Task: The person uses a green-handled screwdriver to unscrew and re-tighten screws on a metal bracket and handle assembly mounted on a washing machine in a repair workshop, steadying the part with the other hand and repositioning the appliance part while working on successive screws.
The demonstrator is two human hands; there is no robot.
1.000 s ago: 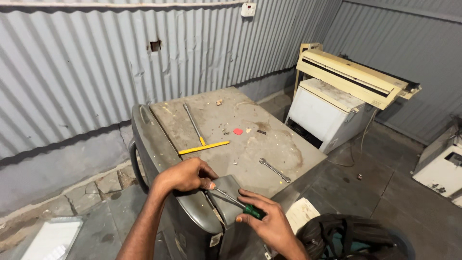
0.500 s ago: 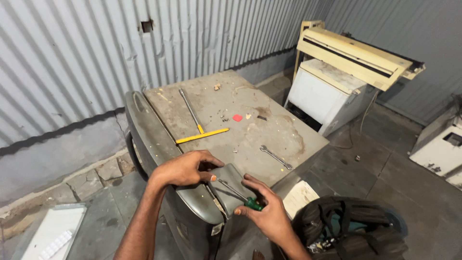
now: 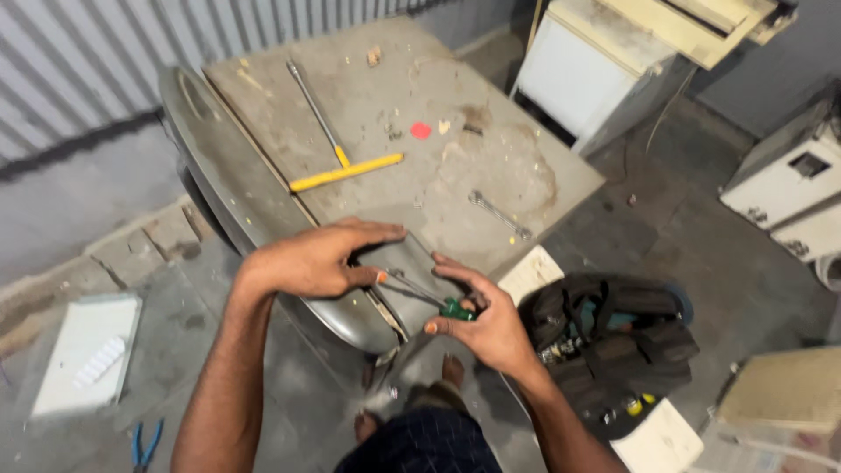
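- The right hand (image 3: pixel 491 324) is closed around a green-handled screwdriver (image 3: pixel 429 296).
- The left hand (image 3: pixel 320 258) presses, fingers curled, on the grey metal casing (image 3: pixel 263 201).
- The screwdriver tip lies at the casing's near corner.

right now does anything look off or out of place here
Yes. The grey machine lies tipped on its side, its dusty panel facing up and used as a bench for a wrench and a yellow-handled tool. Its corner cover looks pried loose where the right hand works a screwdriver. Pliers lie on the floor.
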